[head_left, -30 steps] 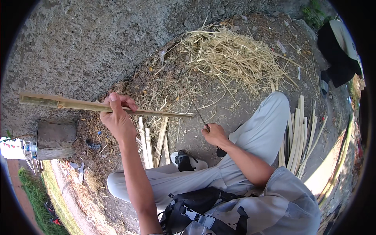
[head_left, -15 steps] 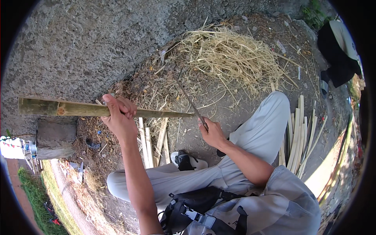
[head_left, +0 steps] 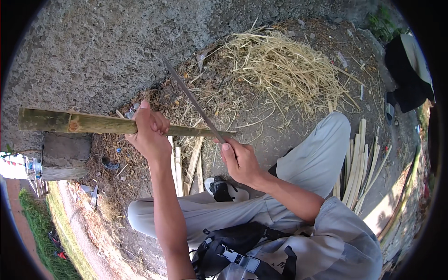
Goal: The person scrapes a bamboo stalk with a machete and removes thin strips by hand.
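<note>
A long green bamboo pole lies level across the view, its thick end at the left and its thin end near my right hand. My left hand is closed around its middle, thumb pointing up. In my right hand is a long, dark-bladed knife, gripped by the handle. The blade slants up and to the left, crossing the pole's thin end in the picture. I cannot tell whether blade and pole touch.
Pale bamboo shavings are heaped beyond my hands, near a rough grey wall. Split strips lie right of my knee, with more strips by my shoe. A square block stands at left. Another person's dark clothing shows far right.
The knife has swung up and left, and more of its blade now shows. My right hand has shifted slightly left. The bamboo pole's thick end is a little higher.
</note>
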Motion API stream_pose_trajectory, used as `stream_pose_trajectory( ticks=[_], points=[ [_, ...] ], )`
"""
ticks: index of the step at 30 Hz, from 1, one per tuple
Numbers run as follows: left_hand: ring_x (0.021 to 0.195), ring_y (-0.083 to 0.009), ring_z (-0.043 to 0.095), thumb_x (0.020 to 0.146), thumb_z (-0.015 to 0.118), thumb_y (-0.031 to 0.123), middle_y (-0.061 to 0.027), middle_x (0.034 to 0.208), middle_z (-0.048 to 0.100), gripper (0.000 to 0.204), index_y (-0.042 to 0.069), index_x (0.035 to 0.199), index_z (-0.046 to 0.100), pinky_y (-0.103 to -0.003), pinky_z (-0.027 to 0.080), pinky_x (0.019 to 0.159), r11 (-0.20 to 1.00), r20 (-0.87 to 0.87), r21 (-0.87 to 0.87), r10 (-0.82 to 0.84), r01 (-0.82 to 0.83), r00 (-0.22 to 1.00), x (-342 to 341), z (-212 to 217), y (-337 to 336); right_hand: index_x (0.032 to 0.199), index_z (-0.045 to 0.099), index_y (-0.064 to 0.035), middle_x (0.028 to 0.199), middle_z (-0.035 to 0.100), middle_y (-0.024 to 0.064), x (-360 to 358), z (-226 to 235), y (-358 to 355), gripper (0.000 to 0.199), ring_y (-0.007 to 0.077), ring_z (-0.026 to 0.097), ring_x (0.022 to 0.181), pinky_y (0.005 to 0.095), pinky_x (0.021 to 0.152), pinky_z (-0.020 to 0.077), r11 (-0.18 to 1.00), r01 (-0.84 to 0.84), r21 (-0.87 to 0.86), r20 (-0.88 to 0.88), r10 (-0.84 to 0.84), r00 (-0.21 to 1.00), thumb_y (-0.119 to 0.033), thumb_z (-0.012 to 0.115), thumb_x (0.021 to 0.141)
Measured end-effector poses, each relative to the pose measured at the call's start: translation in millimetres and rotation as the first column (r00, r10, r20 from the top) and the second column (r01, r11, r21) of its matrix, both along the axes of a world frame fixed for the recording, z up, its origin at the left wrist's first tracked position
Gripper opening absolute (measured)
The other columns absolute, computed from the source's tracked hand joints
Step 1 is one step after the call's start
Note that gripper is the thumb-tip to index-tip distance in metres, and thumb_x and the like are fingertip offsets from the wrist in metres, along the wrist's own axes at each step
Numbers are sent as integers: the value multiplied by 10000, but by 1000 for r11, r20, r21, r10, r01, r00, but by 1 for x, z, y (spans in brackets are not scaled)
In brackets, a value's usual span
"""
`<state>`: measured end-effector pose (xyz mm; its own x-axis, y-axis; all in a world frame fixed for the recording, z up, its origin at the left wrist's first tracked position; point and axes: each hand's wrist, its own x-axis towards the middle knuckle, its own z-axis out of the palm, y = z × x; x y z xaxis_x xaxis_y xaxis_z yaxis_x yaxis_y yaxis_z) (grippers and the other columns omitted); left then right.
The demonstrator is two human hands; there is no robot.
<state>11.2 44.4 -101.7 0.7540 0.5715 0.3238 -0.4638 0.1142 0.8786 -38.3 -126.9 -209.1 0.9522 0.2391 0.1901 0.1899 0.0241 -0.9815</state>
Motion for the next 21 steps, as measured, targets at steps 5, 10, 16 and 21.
stream_pose_trajectory(
  ticks=[5, 10, 16, 21],
  points=[
    [355, -96, 283, 899, 557, 94, -2, 432, 305, 451, 104, 508, 333, -282, 243, 379, 1000, -11, -10, -3, 3, 1000, -2, -1, -2, 985, 612, 43, 515, 501, 177, -7, -49, 0, 312, 305, 571, 467, 400, 471, 403, 975, -79, -207, -102, 59, 993, -230, 462, 994],
    [357, -98, 286, 880, 550, 71, -9, 427, 324, 443, 107, 500, 326, -281, 251, 381, 1000, -13, 3, -18, 18, 1000, -7, -1, -4, 988, 612, 53, 512, 497, 166, -2, 0, 5, 321, 276, 562, 458, 377, 455, 392, 984, -86, -156, -52, 79, 996, -227, 455, 998],
    [367, -103, 308, 860, 539, 44, -14, 432, 342, 420, 90, 492, 341, -275, 265, 388, 1000, -24, -5, -28, 28, 999, -9, 2, -6, 985, 619, 47, 470, 457, 151, 2, 35, 11, 320, 262, 508, 393, 364, 426, 361, 999, 40, 36, 109, -44, 993, -229, 456, 999],
    [375, -105, 320, 850, 522, 22, -18, 438, 356, 400, 73, 488, 360, -275, 276, 390, 999, -41, 21, -40, 41, 998, -11, 1, -7, 993, 648, 16, 521, 516, 46, 2, -13, 8, 321, 132, 511, 450, 309, 450, 392, 973, -54, -224, -43, 46, 998, -221, 433, 1006]
  ],
)
